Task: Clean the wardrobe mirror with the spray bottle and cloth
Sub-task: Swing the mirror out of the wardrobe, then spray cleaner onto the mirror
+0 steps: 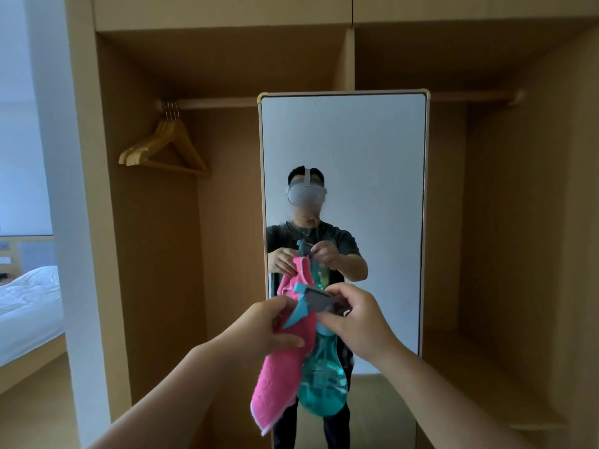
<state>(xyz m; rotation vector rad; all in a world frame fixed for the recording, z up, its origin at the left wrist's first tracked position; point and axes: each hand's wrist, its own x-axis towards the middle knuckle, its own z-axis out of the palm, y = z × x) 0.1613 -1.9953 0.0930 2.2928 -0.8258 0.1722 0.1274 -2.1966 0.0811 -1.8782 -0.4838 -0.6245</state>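
Left hand (259, 325) grips pink cloth (278, 377) — right hand (353, 319) holds spray bottle (322, 380) before mirror (356, 150)

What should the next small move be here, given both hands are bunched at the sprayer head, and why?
Probably free the left hand, taking the pink cloth clear of the spray bottle, so the right hand can aim its nozzle at the mirror. The cloth hangs against the teal bottle beside the trigger, both hands crowd the sprayer head, and the glass shows no obvious wet streaks yet.

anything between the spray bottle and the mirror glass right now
Nothing visible. The spray bottle, gripped by the right hand, faces the mirror across open space; the pink cloth hangs beside it from the left hand.
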